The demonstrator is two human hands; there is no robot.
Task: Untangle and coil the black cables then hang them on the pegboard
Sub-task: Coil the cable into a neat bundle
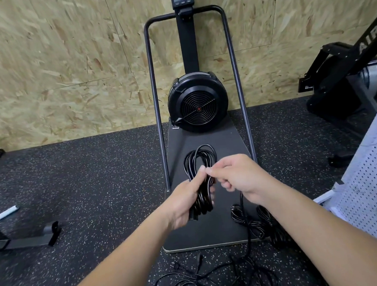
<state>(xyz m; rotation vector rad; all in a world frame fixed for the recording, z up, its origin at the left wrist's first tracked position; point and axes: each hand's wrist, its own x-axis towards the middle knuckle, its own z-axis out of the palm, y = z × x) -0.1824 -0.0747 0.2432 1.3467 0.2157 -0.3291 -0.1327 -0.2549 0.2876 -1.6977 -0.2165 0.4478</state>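
My left hand [188, 197] grips a coil of black cable [199, 162] around its middle, its loops standing up above my fist. My right hand [236, 173] pinches a strand of that cable at the coil's right side, thumb and forefinger meeting my left thumb. From my right hand the cable hangs down to a loose black tangle [259, 222] on the machine's base and on to more black cable [206, 280] with a plug, sprawled on the floor. A white pegboard [373, 181] leans at the right edge.
A black fan exercise machine [198, 102] with a tubular frame stands against the chipboard wall, its flat base [223, 138] under my hands. Another black machine [343, 76] stands at the back right. A low black stand [29, 236] and a white marker [3, 214] lie on the speckled floor at left.
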